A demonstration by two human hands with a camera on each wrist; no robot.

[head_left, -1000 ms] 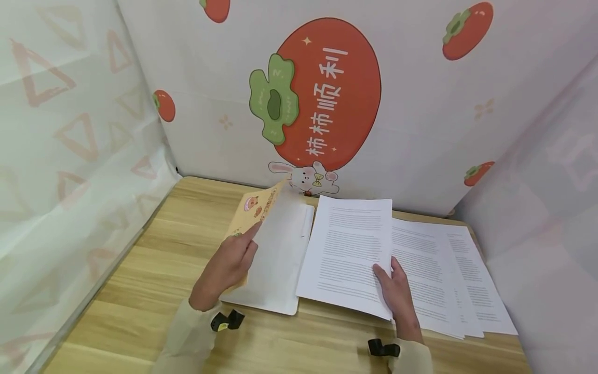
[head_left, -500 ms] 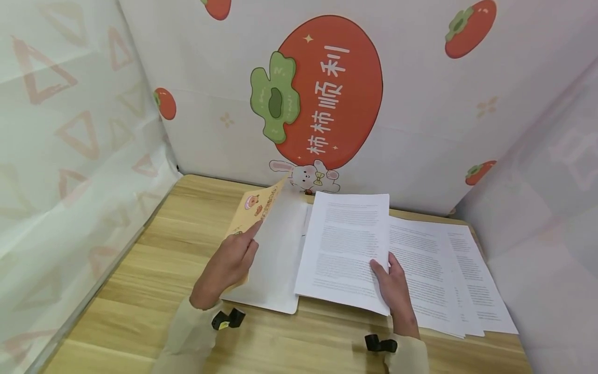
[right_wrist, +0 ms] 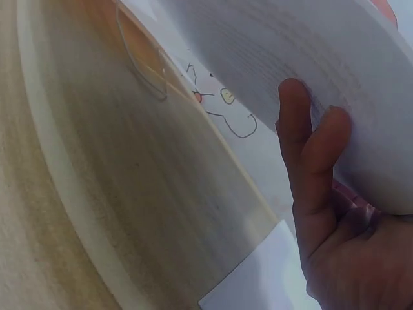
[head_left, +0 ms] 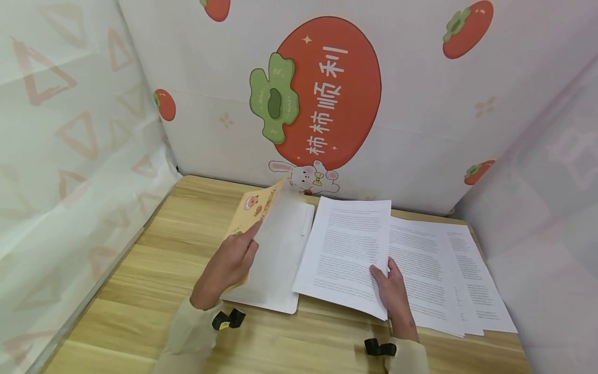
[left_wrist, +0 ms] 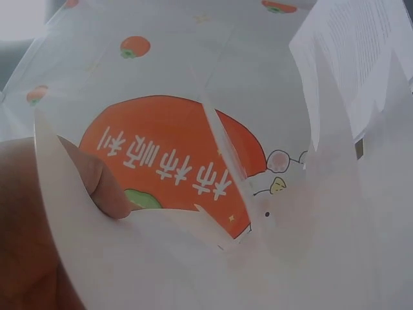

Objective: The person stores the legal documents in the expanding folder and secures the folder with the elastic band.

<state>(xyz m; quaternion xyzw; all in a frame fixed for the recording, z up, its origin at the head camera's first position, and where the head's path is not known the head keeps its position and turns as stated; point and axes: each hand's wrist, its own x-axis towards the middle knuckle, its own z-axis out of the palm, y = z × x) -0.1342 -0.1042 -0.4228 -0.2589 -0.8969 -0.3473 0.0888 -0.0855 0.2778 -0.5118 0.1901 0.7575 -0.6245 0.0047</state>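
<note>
My left hand (head_left: 232,259) pinches the raised yellow cover of a folder (head_left: 252,210), index finger stretched along its printed outer side. Inside, the folder shows a whitish surface (head_left: 280,254) flat on the table. In the left wrist view, the thumb (left_wrist: 106,187) lies against a pale, see-through sheet (left_wrist: 161,258), with more sheets fanned upright beside it. My right hand (head_left: 393,291) grips a few printed papers (head_left: 348,254) by their right edge, thumb on top. The right wrist view shows its fingers (right_wrist: 316,142) under the bowed papers. Their left edge is close beside the folder.
More printed papers (head_left: 476,280) lie overlapping at the table's right side. The wooden table (head_left: 289,343) meets a patterned backdrop (head_left: 406,156) at the back, with fabric walls (head_left: 79,171) on both sides.
The held papers shifted slightly left over the folder's right edge, then back a little and lower, uncovering that edge again. My left hand and the cover stay nearly still.
</note>
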